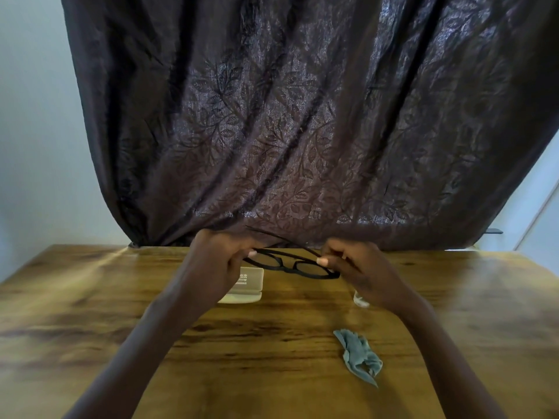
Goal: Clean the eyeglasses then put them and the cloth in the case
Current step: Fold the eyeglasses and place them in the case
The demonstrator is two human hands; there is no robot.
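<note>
Black-framed eyeglasses (290, 264) hang above the wooden table (90, 297), held at both ends. My left hand (220, 261) grips the left end and my right hand (354, 267) grips the right end. One temple arm sticks out toward the curtain. A pale eyeglass case (246, 287) lies on the table under my left hand, partly hidden by the wrist. The crumpled grey-blue cloth (358, 355) lies on the table near my right forearm, touched by neither hand.
A small clear object (361, 299), perhaps a bottle, stands on the table mostly hidden behind my right wrist. A dark patterned curtain (302, 116) hangs right behind the table's far edge. Pale walls flank it.
</note>
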